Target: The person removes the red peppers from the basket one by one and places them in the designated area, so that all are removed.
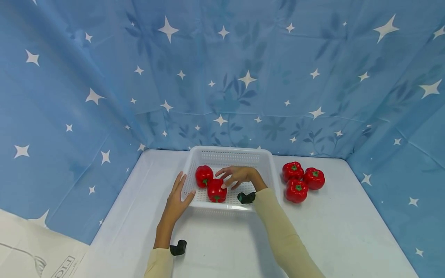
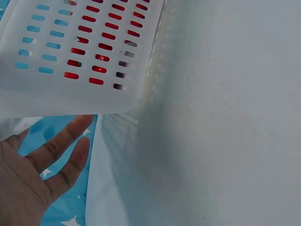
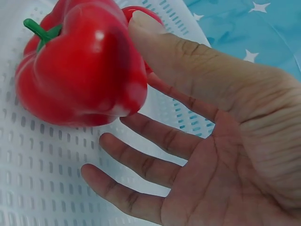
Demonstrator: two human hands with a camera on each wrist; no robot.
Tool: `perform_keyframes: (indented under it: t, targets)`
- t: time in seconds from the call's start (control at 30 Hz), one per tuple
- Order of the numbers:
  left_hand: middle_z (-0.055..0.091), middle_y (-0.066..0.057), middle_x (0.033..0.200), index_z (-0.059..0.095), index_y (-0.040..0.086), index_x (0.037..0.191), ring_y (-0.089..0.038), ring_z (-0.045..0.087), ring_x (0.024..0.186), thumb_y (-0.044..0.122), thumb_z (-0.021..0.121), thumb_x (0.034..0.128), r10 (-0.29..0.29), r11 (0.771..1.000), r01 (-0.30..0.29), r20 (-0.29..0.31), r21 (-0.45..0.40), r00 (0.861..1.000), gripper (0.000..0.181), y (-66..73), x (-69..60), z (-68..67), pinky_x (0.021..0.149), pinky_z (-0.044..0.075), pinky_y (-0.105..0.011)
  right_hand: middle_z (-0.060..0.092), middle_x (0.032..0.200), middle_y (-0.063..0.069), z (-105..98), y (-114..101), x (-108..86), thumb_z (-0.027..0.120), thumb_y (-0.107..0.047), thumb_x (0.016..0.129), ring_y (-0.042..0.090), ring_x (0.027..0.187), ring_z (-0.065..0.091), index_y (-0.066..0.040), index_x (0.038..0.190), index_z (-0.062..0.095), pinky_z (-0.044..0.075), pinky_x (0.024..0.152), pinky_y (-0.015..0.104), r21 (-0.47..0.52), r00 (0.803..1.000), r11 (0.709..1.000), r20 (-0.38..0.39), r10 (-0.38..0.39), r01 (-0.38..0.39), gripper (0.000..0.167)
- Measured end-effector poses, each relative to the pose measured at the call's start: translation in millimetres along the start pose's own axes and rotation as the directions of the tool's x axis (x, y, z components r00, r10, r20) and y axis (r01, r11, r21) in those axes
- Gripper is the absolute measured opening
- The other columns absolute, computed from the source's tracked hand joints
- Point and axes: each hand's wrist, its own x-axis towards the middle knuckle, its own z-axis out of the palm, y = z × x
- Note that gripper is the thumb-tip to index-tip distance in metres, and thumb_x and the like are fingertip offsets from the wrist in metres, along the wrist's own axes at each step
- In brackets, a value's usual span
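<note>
A red bell pepper sits near the front of a white basket, beside a second pepper; three more peppers rest on the counter right of the basket. Handling the front pepper well probably means clearing its neighbour with wide fingers and a steadied basket. The right hand arches over the basket, fingers spread beside that pepper; the left hand spreads at the basket's left side.

A left sleeve in plain pale yellow, a right sleeve in the same colour, a small black left wrist camera of bent shape, a black right wrist camera with a small greenish patch, left hand and right hand both bare
</note>
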Motion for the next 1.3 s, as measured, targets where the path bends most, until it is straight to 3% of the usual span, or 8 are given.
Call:
perform_keyframes:
  t: [0.57, 1.0, 1.3]
  targets:
    - [0.013, 0.005, 0.165, 0.025, 0.023, 0.156, -0.033, 0.025, 0.149, 0.038, 0.064, 0.0917, 0.006, 1.000, -0.006, -0.005, 0.002, 1.000, 0.076, 0.1, 0.9, 0.4, 0.104, 0.039, -0.054, 0.049, 0.142, 0.009, 8.2, -4.0, 4.0, 0.081, -0.023, 0.077, 0.025, 0.121, 0.054, -0.021, 0.138, 0.051, 0.056, 0.091, 0.049, -0.011, 1.000, 1.000, -0.003, 0.008, -0.008, 0.068]
    - [0.014, 0.005, 0.165, 0.027, 0.022, 0.156, -0.032, 0.025, 0.149, 0.038, 0.062, 0.0928, 0.014, 1.000, -0.014, -0.009, 0.001, 1.000, 0.074, 0.6, 0.5, 0.5, 0.106, 0.036, -0.054, 0.043, 0.146, 0.008, 13.0, -4.1, 6.2, 0.082, -0.024, 0.074, 0.024, 0.123, 0.051, -0.021, 0.143, 0.043, 0.055, 0.094, 0.047, -0.079, 0.999, 0.996, 0.029, 0.046, -0.043, 0.079]
    - [0.014, 0.006, 0.165, 0.026, 0.022, 0.156, -0.032, 0.024, 0.150, 0.039, 0.062, 0.0927, 0.010, 1.000, -0.010, -0.006, 0.003, 1.000, 0.074, 0.9, 0.4, 0.3, 0.105, 0.037, -0.054, 0.045, 0.143, 0.008, 14.7, -6.8, 3.8, 0.080, -0.024, 0.075, 0.023, 0.121, 0.052, -0.019, 0.141, 0.046, 0.055, 0.095, 0.046, -0.105, 0.999, 0.994, 0.035, 0.036, -0.032, 0.074]
